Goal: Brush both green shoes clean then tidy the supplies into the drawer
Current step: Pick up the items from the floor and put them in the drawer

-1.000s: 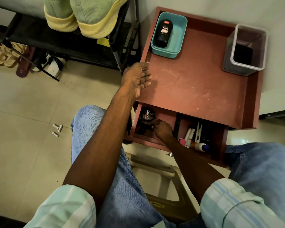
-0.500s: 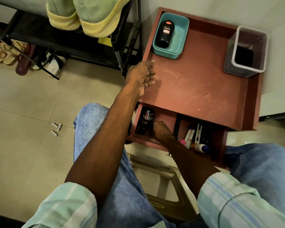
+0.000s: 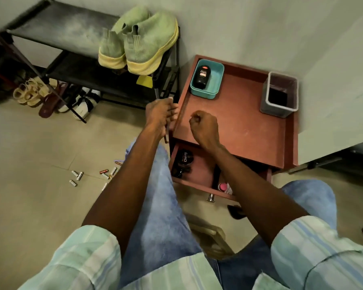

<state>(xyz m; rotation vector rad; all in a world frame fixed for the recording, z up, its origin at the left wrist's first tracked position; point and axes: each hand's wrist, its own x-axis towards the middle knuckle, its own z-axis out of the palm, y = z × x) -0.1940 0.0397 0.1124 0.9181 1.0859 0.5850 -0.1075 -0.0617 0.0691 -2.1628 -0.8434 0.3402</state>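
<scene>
Two green knit shoes (image 3: 138, 42) with yellow soles stand side by side on the top shelf of a black rack (image 3: 57, 28). The red side table (image 3: 245, 126) has its drawer (image 3: 199, 174) pulled out. In the drawer's left part lie a round black Cherry polish tin (image 3: 184, 159) and a dark item below it. My left hand (image 3: 160, 114) rests on the table's left rim with its fingers laid over it. My right hand (image 3: 204, 127) hovers over the tabletop in a fist, with nothing visible in it.
A teal tray (image 3: 215, 80) holding a black polish bottle (image 3: 202, 75) and a grey bin (image 3: 281, 95) stand at the back of the table. Several batteries (image 3: 77, 175) lie on the floor at left. Sandals (image 3: 29, 93) sit under the rack. A stool (image 3: 210, 235) stands between my knees.
My right hand has come up out of the drawer and now hangs over the tabletop. The view has tilted up, showing the whole shoes. My left hand stays on the rim.
</scene>
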